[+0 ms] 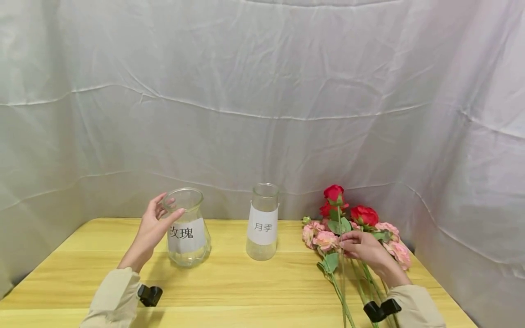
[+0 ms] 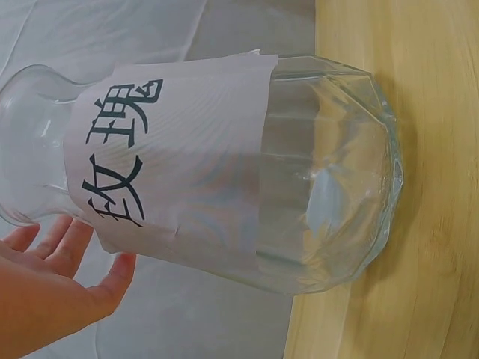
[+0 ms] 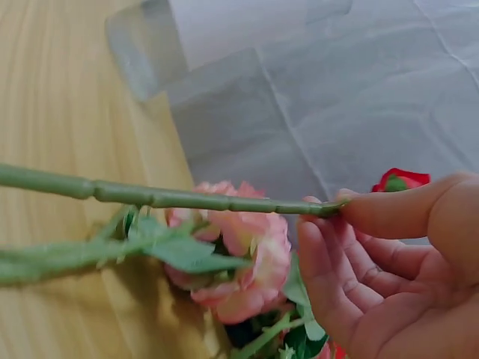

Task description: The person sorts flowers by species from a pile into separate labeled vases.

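Nearest, at the lower left of the frame, a beige sleeve (image 1: pixel 110 296) carries a black wrist camera (image 1: pixel 150 296). Above it the left hand (image 1: pixel 152 225) is at the wide vase (image 1: pixel 186 241), labelled 玫瑰; its thumb and fingers are spread to either side of the neck, loosely bent, and how firmly they bear on the glass I cannot tell. At centre stands the narrow vase (image 1: pixel 261 251), labelled 月季, upright and apart from both hands. Right of it, the right hand (image 1: pixel 366 250) pinches the stem of a red rose (image 1: pixel 334 193) between thumb and fingertips, bloom above the hand, its long axis running nearly up and down the frame. Both vase mouths lie to the left of that stem, the narrow one nearer. Other red blooms (image 1: pixel 364 215) and pink flowers (image 1: pixel 326 240) lie close about the right hand. Open room runs over the desk (image 1: pixel 229 287) between the narrow vase and the flowers, and below both vases; a grey curtain (image 1: pixel 262 105) rises close behind the desk's far edge.
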`<state>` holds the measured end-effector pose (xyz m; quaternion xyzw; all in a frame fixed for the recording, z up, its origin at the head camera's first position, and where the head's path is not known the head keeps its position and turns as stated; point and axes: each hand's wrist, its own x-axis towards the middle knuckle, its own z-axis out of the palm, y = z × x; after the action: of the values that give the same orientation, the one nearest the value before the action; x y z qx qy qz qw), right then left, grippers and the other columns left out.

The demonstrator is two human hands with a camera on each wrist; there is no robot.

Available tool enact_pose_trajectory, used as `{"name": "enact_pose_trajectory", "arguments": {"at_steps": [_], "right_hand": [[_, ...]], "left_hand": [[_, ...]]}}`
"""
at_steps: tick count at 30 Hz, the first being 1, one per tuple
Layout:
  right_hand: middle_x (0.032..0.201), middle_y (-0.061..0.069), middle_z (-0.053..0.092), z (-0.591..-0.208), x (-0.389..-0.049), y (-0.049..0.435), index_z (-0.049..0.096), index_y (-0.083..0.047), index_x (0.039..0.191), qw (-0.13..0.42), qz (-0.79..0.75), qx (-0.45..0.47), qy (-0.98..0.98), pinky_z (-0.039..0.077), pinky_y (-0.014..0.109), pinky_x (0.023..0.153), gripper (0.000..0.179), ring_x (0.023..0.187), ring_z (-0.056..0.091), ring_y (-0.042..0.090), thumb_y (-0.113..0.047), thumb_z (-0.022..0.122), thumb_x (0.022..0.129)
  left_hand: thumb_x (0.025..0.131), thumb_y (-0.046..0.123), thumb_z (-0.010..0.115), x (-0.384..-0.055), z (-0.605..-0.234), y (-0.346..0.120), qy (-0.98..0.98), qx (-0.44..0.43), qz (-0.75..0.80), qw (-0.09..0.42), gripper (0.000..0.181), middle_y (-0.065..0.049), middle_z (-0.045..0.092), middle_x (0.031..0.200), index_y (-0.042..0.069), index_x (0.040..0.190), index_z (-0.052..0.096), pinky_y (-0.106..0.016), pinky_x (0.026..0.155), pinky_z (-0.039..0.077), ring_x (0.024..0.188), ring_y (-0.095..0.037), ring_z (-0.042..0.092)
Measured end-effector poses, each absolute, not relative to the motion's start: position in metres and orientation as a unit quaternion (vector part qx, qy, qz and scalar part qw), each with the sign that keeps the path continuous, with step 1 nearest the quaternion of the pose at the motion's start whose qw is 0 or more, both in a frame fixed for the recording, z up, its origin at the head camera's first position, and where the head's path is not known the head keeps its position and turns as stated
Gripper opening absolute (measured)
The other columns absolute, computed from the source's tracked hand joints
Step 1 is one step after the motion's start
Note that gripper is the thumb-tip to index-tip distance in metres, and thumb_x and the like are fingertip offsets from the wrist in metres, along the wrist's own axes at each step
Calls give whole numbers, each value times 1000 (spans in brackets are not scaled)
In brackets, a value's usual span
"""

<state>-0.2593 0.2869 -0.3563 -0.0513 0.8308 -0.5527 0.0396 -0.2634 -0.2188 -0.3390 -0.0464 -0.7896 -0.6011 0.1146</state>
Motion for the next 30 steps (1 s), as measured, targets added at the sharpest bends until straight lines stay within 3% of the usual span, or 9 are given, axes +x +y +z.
{"name": "enact_pose_trajectory", "arguments": {"at_steps": [5,14,21,30], "right_hand": [[101,13,57,-353,-261,285,43,17,117,38,-599,-58,798,54,30,77,31,85,61,14,-4,55,97],[87,0,61,-345,-261,273,52,-3,102,-7,-741,-62,668,53,26,77,6,80,61,10,-3,56,97],[84,-4,63,-344,-263,257,55,-9,97,-58,-772,-28,632,52,23,74,7,80,63,7,-4,59,95],[82,-4,65,-345,-267,236,57,-12,93,-75,-823,-13,563,51,22,72,11,79,64,7,-2,56,96]], "left_hand": [[94,35,63,-263,-339,-219,-791,-45,-600,115,90,-20,25,154,6,154,3,-58,110,18,140,-41,17],[94,33,63,-265,-339,-219,-789,-48,-600,122,89,-21,28,153,4,154,4,-56,111,19,140,-40,20],[93,32,65,-264,-339,-218,-788,-46,-602,122,90,-23,28,152,4,154,4,-56,111,19,140,-40,20],[93,30,65,-265,-340,-219,-786,-43,-606,119,89,-22,30,152,5,154,4,-55,111,20,140,-38,21]]}}
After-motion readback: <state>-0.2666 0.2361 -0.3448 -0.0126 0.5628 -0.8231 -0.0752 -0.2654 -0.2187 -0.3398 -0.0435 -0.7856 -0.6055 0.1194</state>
